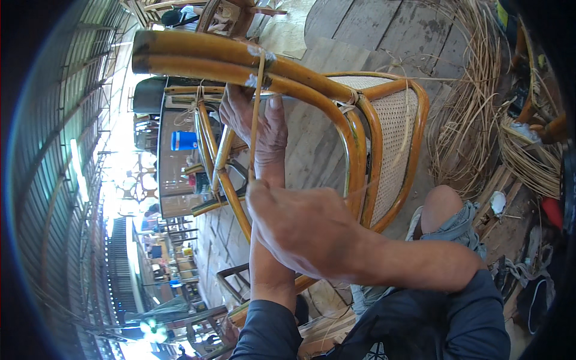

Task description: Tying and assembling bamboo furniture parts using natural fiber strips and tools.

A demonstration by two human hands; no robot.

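Two glossy amber poles (pixel 198 45), curved, white-patched beside tan strip (pixel 256 117).

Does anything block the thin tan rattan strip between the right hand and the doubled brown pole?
Nothing visible: the thin tan rattan strip runs from the right hand across the doubled glossy brown pole, passing in front of the left hand.

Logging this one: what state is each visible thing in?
Right hand, closed on cane strip
Left hand, fingers partly hidden behind poles
Cane strip, nearly straight, crossing the poles
Poles, bent, paired side by side
Woven panel, set in its frame
Cane strands, lying in a loose heap
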